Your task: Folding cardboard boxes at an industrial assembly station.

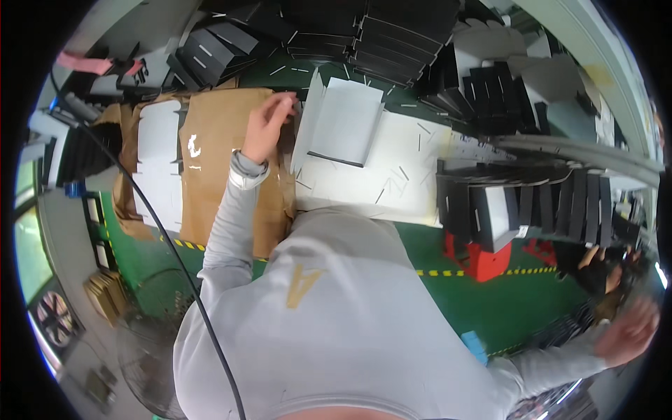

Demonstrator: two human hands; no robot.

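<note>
Left fingers (282, 105) are near an open white box (346, 119), right fingers (644, 318) well apart

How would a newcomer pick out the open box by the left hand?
Find the white board before the person. On its left half, right of the left hand, lies the open box. Its pale inside faces up, unlike the black stacks behind it.

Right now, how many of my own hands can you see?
2: your left hand is by the brown paper, left of the white-lined box; the right hand, blurred, at lower right.
</note>
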